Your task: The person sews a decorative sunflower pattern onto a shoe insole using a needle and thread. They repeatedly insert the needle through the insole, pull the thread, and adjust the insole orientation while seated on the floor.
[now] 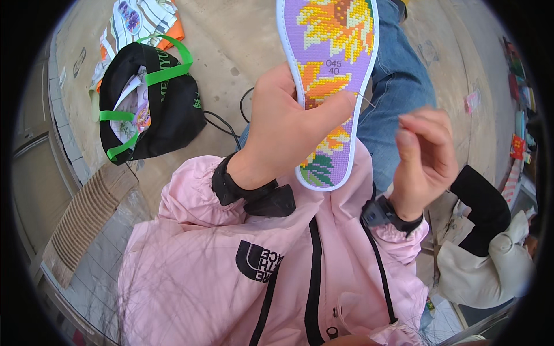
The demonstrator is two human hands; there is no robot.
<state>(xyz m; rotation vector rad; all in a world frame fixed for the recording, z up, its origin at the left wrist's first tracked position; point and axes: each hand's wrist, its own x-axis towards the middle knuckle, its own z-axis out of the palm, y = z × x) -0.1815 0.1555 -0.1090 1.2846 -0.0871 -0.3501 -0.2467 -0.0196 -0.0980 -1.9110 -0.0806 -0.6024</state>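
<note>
My left hand grips an embroidered insole by its lower half, thumb across the front. The insole is lilac with yellow-orange sunflowers, green leaves and a white edge, and it stands upright in front of me. A thin needle sticks out at the insole's right edge beside my thumb tip. My right hand hovers just right of the insole, its fingertips pinched together; a thread between them is too fine to make out. Both wrists wear black bands under pink jacket sleeves.
A black bag with green straps lies on the concrete floor to my left, with striped cloth behind it. A ribbed cardboard sheet lies lower left. Another person's black-and-cream sleeve is at my right. My jeans-clad leg extends ahead.
</note>
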